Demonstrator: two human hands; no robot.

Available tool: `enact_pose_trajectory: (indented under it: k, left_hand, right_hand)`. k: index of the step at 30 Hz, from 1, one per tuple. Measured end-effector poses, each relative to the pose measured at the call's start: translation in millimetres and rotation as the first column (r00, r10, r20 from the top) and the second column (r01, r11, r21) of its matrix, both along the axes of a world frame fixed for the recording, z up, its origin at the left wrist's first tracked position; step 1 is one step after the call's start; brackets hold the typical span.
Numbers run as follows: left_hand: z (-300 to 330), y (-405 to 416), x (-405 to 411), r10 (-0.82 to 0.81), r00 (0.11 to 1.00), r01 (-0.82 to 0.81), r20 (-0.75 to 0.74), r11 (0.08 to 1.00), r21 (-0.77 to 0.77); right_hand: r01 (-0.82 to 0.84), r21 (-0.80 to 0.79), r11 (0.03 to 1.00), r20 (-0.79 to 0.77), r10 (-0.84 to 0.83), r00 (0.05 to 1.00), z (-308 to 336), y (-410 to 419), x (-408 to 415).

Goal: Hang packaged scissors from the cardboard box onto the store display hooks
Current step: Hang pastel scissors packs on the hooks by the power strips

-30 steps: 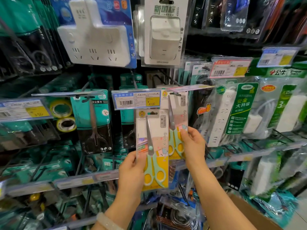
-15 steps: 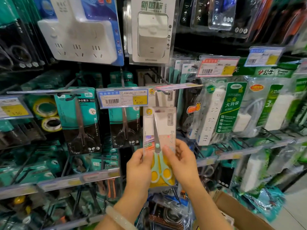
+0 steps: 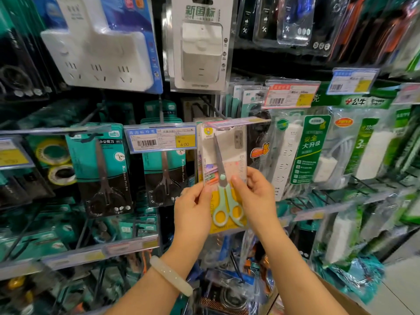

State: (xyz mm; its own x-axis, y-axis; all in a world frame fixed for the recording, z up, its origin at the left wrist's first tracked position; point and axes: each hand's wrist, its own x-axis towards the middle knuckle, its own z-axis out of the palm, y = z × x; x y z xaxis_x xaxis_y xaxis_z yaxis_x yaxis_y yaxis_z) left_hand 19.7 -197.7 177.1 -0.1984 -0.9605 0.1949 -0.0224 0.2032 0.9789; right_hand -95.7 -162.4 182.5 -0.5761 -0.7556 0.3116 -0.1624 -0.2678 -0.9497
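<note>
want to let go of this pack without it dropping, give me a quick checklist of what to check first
1. Both hands on the pack: left hand and right hand pinch the scissors pack by its side edges: ok.
2. Pack top at hook level, under the pink price tag: ok.
3. Hang hole threaded on the hook: hidden by the tag: cannot tell.
4. Pack hangs straight: roughly upright: ok.
5. Clear of the black scissors pack at its left: close, contact unclear: cannot tell.

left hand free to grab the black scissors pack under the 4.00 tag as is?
Probably not as is: the left hand pinches the mint scissors pack with the right hand. The black scissors pack hangs unobstructed just left, so reach looks fine after letting go.
</note>
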Motion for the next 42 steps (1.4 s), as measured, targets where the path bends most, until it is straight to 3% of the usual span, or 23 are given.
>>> enact_pose_trajectory:
  k: [12, 37, 42]
  left_hand:
    - [0.7, -3.7, 0.0, 0.004, 0.996, -0.001, -0.093, 0.999, 0.037]
    - [7.7, -3.1, 2.6, 0.025, 0.998, -0.023, -0.053, 0.999, 0.041]
    - [7.4, -14.3, -1.2, 0.061, 0.998, -0.062, 0.027, 0.997, 0.039]
  right_hand:
    - [0.002, -0.027, 1.0, 0.034, -0.001, 0.999, -13.2, -11.1, -2.1]
    - [-0.012, 0.01, 1.0, 0.055, 0.012, 0.998, -7.4, -9.1, 7.1]
    - [0.033, 0.05, 0.998, 0.043, -0.035, 0.998, -4.1, -17.8, 7.1]
